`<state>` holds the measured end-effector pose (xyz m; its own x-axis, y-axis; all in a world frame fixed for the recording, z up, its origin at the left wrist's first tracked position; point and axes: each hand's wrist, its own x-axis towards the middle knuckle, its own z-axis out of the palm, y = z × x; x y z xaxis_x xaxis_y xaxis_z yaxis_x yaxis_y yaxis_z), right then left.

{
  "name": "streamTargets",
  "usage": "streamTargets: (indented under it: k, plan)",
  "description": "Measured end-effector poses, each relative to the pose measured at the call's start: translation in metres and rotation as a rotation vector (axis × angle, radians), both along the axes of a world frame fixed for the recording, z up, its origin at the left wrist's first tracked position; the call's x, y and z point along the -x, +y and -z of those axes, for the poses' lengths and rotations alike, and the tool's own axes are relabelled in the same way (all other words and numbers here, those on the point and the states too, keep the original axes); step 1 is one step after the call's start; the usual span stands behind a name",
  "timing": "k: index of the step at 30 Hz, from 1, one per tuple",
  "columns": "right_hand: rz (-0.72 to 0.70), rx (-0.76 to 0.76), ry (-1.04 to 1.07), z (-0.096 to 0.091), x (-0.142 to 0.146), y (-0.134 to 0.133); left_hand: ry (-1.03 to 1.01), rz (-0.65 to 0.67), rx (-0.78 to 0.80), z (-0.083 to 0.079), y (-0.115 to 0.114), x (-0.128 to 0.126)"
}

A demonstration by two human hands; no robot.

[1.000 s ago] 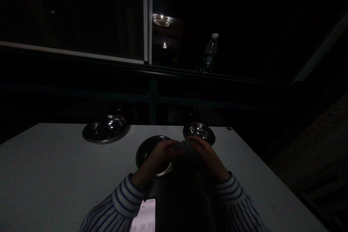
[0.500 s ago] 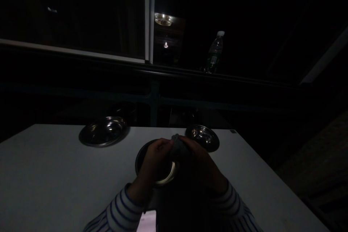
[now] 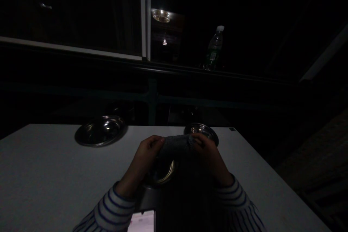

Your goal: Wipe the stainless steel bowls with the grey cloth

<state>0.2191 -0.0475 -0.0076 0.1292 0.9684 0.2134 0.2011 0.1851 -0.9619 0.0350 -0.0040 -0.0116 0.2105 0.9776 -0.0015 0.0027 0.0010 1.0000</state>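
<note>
Grey cloth (image 3: 176, 146): pinched at either end by the fingers (image 3: 155, 139) of left hand (image 3: 145, 152) and right hand (image 3: 208, 152); spreading judged in hand, even tension called for next. Metal bowl (image 3: 166, 179), partly hidden behind cloth: contents indiscernible. Metal plate (image 3: 99, 132), metal dish (image 3: 200, 129): set farther back on table (image 3: 54, 170), contents undetermined.

White table (image 3: 54, 177), bearing a wide metal dish (image 3: 99, 132) beyond and left of the left hand (image 3: 145, 154), and a smaller dish (image 3: 208, 131) beyond the right hand (image 3: 208, 152). A partly hidden bowl (image 3: 170, 172) stands below and between the hands; a lit phone (image 3: 143, 222) lies nearer than the left.
</note>
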Motion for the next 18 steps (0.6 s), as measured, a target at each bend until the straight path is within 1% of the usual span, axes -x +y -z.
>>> streamTargets:
  k: [2,4,6,7,9,11,13,18]
  plan:
    - [0.002,0.038,0.087,-0.0006,-0.0004,0.0007,-0.003,0.023,0.009,-0.0005,-0.0007,0.0001]
    - [0.01,0.055,0.143,-0.0014,-0.0002,0.0012,-0.036,0.077,0.047,-0.0016,-0.0026,-0.0005]
    - [0.035,0.051,0.151,-0.0027,0.0003,0.0012,-0.081,0.121,0.079,-0.0024,-0.0041,-0.0011]
    - [0.047,0.053,0.15,-0.0035,0.0006,0.0009,-0.107,0.121,0.086,-0.0023,-0.0043,-0.0012]
    - [0.033,0.069,0.165,-0.0055,0.0011,-0.0005,-0.163,0.07,0.094,-0.0012,-0.0037,-0.0012]
    - [-0.037,0.099,0.213,-0.0075,0.0016,-0.0026,-0.206,0.001,0.108,0.0006,-0.0022,-0.0011]
    - [-0.099,0.111,0.267,-0.0087,0.0023,-0.0046,-0.222,-0.041,0.125,0.002,-0.0008,-0.0008]
    - [-0.123,0.115,0.292,-0.0064,0.0032,-0.0053,-0.193,-0.046,0.126,0.0009,-0.0002,0.0006]
